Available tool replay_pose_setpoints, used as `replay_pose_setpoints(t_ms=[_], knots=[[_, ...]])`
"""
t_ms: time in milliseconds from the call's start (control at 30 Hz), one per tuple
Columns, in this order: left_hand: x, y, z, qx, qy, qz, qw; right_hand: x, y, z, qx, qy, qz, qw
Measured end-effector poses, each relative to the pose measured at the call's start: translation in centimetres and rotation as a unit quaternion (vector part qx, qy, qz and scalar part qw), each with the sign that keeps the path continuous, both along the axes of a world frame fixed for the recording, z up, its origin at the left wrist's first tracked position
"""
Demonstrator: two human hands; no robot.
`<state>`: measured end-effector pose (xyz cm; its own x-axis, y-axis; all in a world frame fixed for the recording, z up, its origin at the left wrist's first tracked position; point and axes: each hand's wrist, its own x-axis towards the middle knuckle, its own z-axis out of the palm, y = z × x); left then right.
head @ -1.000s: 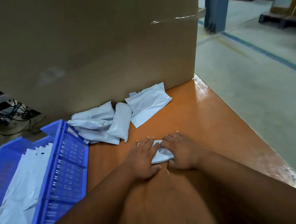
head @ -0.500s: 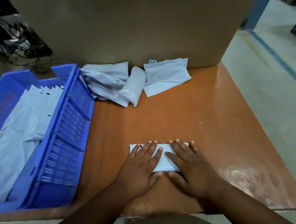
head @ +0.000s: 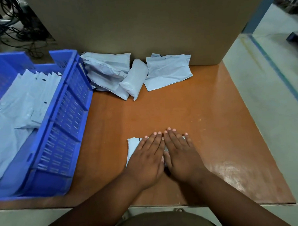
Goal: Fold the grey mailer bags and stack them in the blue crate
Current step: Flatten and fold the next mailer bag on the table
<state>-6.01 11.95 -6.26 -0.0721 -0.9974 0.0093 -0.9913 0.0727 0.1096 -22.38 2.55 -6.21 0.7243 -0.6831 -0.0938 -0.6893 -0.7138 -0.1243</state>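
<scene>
A folded grey mailer bag lies on the orange table near its front edge, mostly hidden under my hands. My left hand and my right hand lie flat on it side by side, fingers straight and pointing away from me. Only the bag's left end and a sliver at the right show. The blue crate stands at the left with several grey mailer bags lying inside. At the back lie loose grey bags: a crumpled heap, a rolled one and a flat one.
A big cardboard box walls off the back of the table. The table's right edge drops to a pale floor with a blue line. Cables lie on the floor at the back left.
The view has tilted down and toward the table front. My hands have drawn together on the folded bag, their index fingers now touching, covering more of it.
</scene>
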Motion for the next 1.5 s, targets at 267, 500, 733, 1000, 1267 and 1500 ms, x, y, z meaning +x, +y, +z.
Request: replay_pose_setpoints(t_ms=[267, 500, 733, 1000, 1267, 1500], knots=[[0.3, -0.3, 0.2, 0.038, -0.002, 0.034, 0.999, 0.1, -0.4, 0.3, 0.027, 0.014, 0.000, 1.000], [3.8, 3.1, 1.4, 0.037, -0.009, 0.103, 0.994, 0.0, -0.5, 2.2, 0.025, 0.021, 0.005, 0.999], [5.0, 3.3, 1.2, 0.040, 0.014, 0.077, 0.996, 4.1, 1.5, 1.7, -0.014, -0.034, 0.112, 0.993], [4.8, 3.3, -0.5, 0.029, 0.030, 0.083, 0.996, 4.6, 2.1, -0.2, 0.005, -0.014, 0.112, 0.994], [4.7, 3.5, -0.1, 0.033, 0.035, 0.088, 0.995, 4.5, 1.7, 0.2, 0.012, -0.007, 0.123, 0.992], [2.8, 3.5, 2.9, 0.013, 0.007, 0.014, 1.000, 0.5, 2.2, 2.6, -0.017, -0.020, 0.098, 0.995]])
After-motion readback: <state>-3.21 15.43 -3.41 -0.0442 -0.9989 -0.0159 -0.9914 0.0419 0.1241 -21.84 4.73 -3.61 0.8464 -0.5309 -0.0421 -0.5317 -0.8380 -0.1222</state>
